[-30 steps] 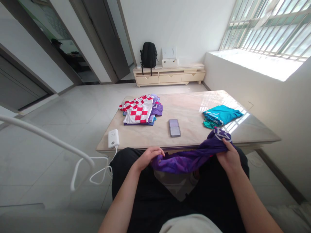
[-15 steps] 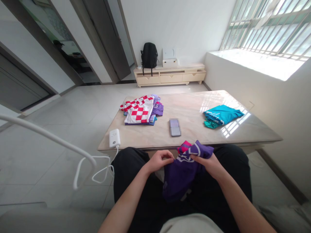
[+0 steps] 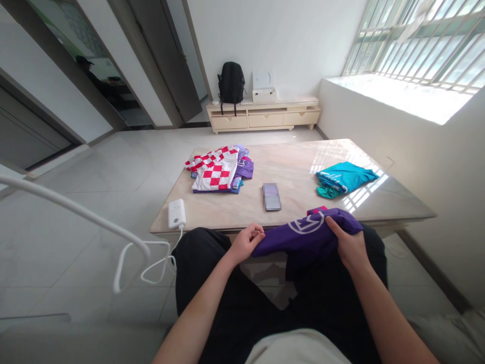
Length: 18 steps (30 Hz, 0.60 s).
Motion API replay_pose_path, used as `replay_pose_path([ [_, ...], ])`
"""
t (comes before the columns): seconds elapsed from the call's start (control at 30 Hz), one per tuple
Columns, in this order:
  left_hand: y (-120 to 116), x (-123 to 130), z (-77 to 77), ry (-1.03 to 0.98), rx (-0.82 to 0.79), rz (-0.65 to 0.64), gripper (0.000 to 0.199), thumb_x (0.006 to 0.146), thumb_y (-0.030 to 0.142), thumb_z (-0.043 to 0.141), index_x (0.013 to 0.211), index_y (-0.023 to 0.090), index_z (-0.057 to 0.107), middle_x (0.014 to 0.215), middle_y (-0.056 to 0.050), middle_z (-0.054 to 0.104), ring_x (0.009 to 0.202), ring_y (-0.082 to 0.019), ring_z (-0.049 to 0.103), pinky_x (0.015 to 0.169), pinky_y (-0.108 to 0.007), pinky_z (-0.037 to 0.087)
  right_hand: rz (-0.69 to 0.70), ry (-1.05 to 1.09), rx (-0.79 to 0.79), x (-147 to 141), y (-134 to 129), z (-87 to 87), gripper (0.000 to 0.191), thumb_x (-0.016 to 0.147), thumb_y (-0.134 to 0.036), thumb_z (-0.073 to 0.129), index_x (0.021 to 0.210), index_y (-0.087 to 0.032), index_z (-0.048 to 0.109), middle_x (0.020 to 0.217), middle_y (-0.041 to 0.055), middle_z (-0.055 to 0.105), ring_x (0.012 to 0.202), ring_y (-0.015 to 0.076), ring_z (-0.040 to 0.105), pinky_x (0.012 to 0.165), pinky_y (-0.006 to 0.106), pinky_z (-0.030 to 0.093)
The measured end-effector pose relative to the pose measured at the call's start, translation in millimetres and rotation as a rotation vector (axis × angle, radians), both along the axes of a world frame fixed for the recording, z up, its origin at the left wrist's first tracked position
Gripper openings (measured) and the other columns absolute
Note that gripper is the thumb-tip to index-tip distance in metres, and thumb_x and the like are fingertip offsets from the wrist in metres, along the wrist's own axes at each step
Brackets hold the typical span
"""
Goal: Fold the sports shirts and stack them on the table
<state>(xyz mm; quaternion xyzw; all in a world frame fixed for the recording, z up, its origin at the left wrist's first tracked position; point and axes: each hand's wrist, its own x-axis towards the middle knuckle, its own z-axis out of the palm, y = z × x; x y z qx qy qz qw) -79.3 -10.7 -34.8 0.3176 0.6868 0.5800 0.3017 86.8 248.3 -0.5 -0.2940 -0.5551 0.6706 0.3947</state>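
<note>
A purple jersey (image 3: 299, 240) with a white round emblem and a bit of pink trim is stretched between my hands, above my knees at the table's front edge. My left hand (image 3: 248, 242) pinches its left end with the fingertips. At the other side, my right hand (image 3: 348, 240) grips the bunched cloth, thumb on top beside the emblem. Part of the fabric hangs down between my thighs. Beyond it on the table lie a red-and-white checked jersey (image 3: 216, 172) on top of a pile with purple and blue clothes, and a folded teal jersey (image 3: 346, 177).
On the marble-look table (image 3: 291, 167) lie a blurred-out phone-shaped object (image 3: 272, 197) and, at the left corner, a white power bank (image 3: 176, 214) with a white cable (image 3: 151, 243). A black backpack (image 3: 231, 83) stands on a low cabinet (image 3: 265, 119). A person (image 3: 89, 71) sits beyond the doorway.
The purple jersey has been pulled out sideways and raised, its emblem now spread flat. My right hand has moved right; my left hand has closed on the cloth's left end.
</note>
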Motion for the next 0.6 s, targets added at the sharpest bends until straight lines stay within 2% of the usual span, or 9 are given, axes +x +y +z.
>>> replay_pose_path([
  [0.13, -2, 3, 4.3, -0.024, -0.084, -0.223, 0.042, 0.083, 0.049, 0.076, 0.108, 0.018, 0.066, 0.092, -0.004, 0.07, 0.082, -0.019, 0.063, 0.074, -0.027, 0.046, -0.089, 0.049, -0.01, 0, 6, -2.5, 0.037, 0.067, -0.035, 0.091, 0.094, -0.015, 0.077, 0.095, 0.0056, 0.077, 0.085, 0.023, 0.074, 0.092, 0.043, 0.06],
  [0.23, -4, 2, 11.7, 0.081, -0.175, -0.346, 0.036, 0.081, 0.051, 0.077, 0.094, 0.017, 0.072, 0.088, -0.003, 0.071, 0.083, -0.02, 0.063, 0.075, -0.027, 0.047, -0.12, 0.073, -0.019, 0, 12, -2.6, 0.036, 0.066, -0.034, 0.092, 0.092, -0.015, 0.077, 0.092, 0.0048, 0.077, 0.081, 0.0224, 0.074, 0.09, 0.042, 0.061],
  [0.3, -4, 1, 15.6, 0.14, -0.168, -0.358, 0.034, 0.084, 0.051, 0.073, 0.085, 0.017, 0.073, 0.085, -0.002, 0.07, 0.082, -0.02, 0.063, 0.076, -0.027, 0.047, -0.137, 0.087, -0.006, 1, 17, -1.8, 0.034, 0.067, -0.034, 0.091, 0.091, -0.015, 0.077, 0.092, 0.0047, 0.076, 0.082, 0.0229, 0.074, 0.088, 0.042, 0.062],
  [0.4, -4, -1, 15.7, 0.099, -0.09, -0.25, 0.033, 0.087, 0.05, 0.071, 0.091, 0.017, 0.073, 0.091, -0.003, 0.072, 0.086, -0.02, 0.064, 0.079, -0.027, 0.047, -0.16, 0.098, 0.026, 4, 24, 0.3, 0.033, 0.067, -0.034, 0.091, 0.091, -0.016, 0.076, 0.094, 0.0047, 0.076, 0.086, 0.024, 0.074, 0.089, 0.044, 0.062],
  [0.53, -5, -7, 7.4, -0.01, -0.025, 0.021, 0.037, 0.085, 0.052, 0.074, 0.085, 0.015, 0.069, 0.078, -0.001, 0.067, 0.072, -0.016, 0.059, 0.069, -0.025, 0.044, -0.227, 0.075, 0.134, 10, 31, 4.3, 0.033, 0.066, -0.032, 0.092, 0.091, -0.015, 0.078, 0.095, 0.0048, 0.076, 0.09, 0.0225, 0.073, 0.099, 0.044, 0.057],
  [0.6, -7, -10, 3.8, -0.02, 0.018, 0.139, 0.037, 0.083, 0.051, 0.076, 0.083, 0.015, 0.067, 0.074, 0.0, 0.064, 0.069, -0.014, 0.057, 0.067, -0.024, 0.043, -0.247, 0.059, 0.125, 14, 32, 5.5, 0.039, 0.065, -0.032, 0.093, 0.097, -0.015, 0.079, 0.099, 0.0055, 0.077, 0.091, 0.0218, 0.073, 0.102, 0.044, 0.056],
])
